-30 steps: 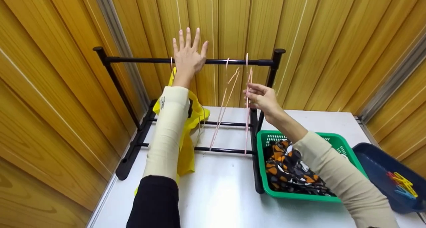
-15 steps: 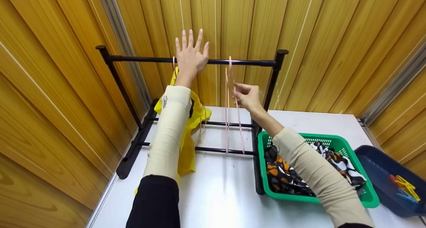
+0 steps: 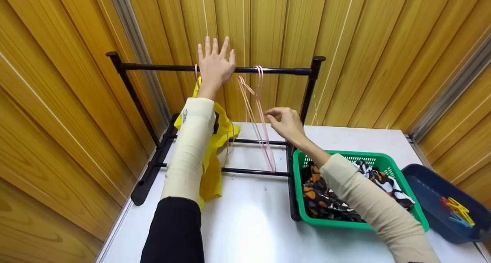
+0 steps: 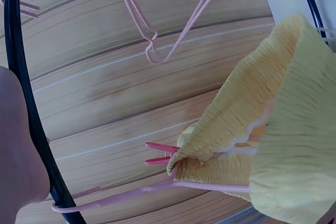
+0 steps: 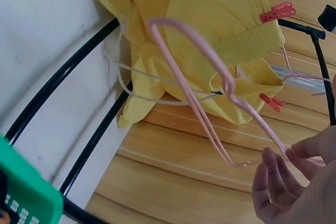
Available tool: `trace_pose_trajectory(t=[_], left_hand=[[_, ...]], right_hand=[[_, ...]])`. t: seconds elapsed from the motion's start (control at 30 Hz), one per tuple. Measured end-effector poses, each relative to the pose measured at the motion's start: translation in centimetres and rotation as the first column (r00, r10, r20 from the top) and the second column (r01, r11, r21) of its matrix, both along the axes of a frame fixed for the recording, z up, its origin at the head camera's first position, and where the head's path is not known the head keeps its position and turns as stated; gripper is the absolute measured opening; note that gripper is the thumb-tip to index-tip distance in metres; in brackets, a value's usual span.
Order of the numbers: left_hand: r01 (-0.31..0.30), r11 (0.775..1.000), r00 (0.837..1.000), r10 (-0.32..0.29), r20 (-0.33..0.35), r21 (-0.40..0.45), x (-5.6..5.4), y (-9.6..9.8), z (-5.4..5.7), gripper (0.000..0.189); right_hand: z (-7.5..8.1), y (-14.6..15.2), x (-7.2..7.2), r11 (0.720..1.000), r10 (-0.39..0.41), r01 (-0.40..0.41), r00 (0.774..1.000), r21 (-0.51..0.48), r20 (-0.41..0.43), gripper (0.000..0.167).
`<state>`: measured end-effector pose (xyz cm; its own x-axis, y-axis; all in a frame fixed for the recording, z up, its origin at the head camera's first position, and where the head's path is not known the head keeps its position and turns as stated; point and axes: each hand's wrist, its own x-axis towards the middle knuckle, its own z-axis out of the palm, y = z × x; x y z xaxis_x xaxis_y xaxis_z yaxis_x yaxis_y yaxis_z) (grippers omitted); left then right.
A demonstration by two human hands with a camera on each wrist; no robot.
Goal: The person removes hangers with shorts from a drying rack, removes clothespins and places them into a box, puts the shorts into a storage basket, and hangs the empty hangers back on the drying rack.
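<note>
My left hand [image 3: 216, 67] rests flat across the black top rail [image 3: 284, 70] of a small clothes rack, fingers straight and spread. Left of it hang yellow shorts [image 3: 213, 178] on a pink hanger, with red clothespins [image 5: 278, 12] at the waistband and a loose drawstring. Two thin pink hangers [image 3: 271, 163] hang close together by their hooks, right of my left hand. Beside them is my right hand [image 3: 285, 123], fingers loosely bent, fingertips right at the hanger's edge. In the right wrist view, the pink hanger [image 5: 191, 32] runs behind the fingertips.
A green basket [image 3: 337, 223] holding black, orange and white patterned cloth [image 3: 322, 203] stands at the rack's right foot. Further right lies a dark blue tray [image 3: 422, 184] with several coloured clothespins [image 3: 458, 209]. Wood-patterned panels rise behind and at both sides.
My right hand has moved left and slightly down, sliding the right-hand hanger along the rail up to the other one. Its fingers have loosened from the hanger. The left hand stays put.
</note>
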<state>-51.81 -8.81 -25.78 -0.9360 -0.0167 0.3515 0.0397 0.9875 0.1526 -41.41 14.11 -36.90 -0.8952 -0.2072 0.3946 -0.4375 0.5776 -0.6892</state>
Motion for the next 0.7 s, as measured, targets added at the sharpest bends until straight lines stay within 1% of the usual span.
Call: trace_pose_trajectory(t=[0.07, 0.17, 0.33, 0.4, 0.43, 0.47, 0.5, 0.53, 0.57, 0.6, 0.63, 0.67, 0.7], left_hand=[[0.005, 1.000, 1.000, -0.005, -0.003, 0.001, -0.2, -0.1, 0.1, 0.061], [0.005, 1.000, 1.000, -0.005, -0.007, 0.004, -0.4, -0.4, 0.1, 0.060], [-0.029, 0.999, 0.998, 0.031, -0.049, 0.036, -0.2, -0.6, 0.1, 0.061], [-0.030, 0.995, 0.997, 0.036, -0.071, 0.092, 0.3, -0.1, 0.2, 0.061], [-0.022, 0.990, 0.995, 0.036, -0.095, 0.142, 0.5, 0.3, 0.2, 0.061], [-0.007, 0.982, 0.990, 0.034, -0.135, 0.191, 0.8, 0.9, 0.2, 0.060], [0.020, 0.973, 0.982, 0.025, -0.187, 0.231, 1.1, 1.6, 0.3, 0.058], [0.065, 0.962, 0.967, 0.004, -0.254, 0.265, 1.5, 2.4, 0.2, 0.055], [0.120, 0.953, 0.948, -0.027, -0.318, 0.279, 1.9, 3.5, 0.1, 0.051], [0.190, 0.945, 0.922, -0.078, -0.380, 0.267, 2.5, 4.6, 0.0, 0.046], [0.254, 0.943, 0.893, -0.143, -0.426, 0.215, 3.1, 5.9, -0.3, 0.041], [0.293, 0.948, 0.877, -0.217, -0.428, 0.121, 3.9, 7.3, -0.5, 0.036], [0.328, 0.944, 0.873, -0.297, -0.386, 0.015, 4.9, 8.7, -0.8, 0.032]], right_hand=[[0.2, 2.0, 0.6, 0.998, 0.015, -0.018, 0.999, 0.055, 0.047, 0.022], [0.3, 5.9, 1.3, 0.991, 0.036, -0.054, 0.990, 0.124, 0.140, 0.023], [0.0, 12.8, 1.9, 0.970, 0.013, -0.082, 0.958, 0.229, 0.286, 0.028], [0.0, 15.2, 2.0, 0.957, -0.005, -0.092, 0.943, 0.276, 0.332, 0.030], [0.0, 16.3, 2.1, 0.945, -0.015, -0.098, 0.939, 0.311, 0.342, 0.031], [0.0, 17.3, 2.1, 0.931, -0.034, -0.100, 0.934, 0.350, 0.356, 0.032], [0.0, 18.2, 2.1, 0.914, -0.050, -0.105, 0.930, 0.392, 0.365, 0.033], [-0.1, 19.1, 2.1, 0.893, -0.066, -0.111, 0.927, 0.436, 0.370, 0.034], [-0.1, 19.9, 2.1, 0.868, -0.083, -0.116, 0.924, 0.482, 0.373, 0.035], [-0.3, 20.6, 2.0, 0.841, -0.094, -0.127, 0.923, 0.526, 0.374, 0.035], [-0.5, 21.3, 1.9, 0.806, -0.102, -0.142, 0.923, 0.574, 0.371, 0.035], [-0.8, 21.8, 1.9, 0.773, -0.112, -0.157, 0.920, 0.614, 0.377, 0.036], [-1.1, 22.3, 1.8, 0.739, -0.117, -0.177, 0.917, 0.650, 0.382, 0.036]])
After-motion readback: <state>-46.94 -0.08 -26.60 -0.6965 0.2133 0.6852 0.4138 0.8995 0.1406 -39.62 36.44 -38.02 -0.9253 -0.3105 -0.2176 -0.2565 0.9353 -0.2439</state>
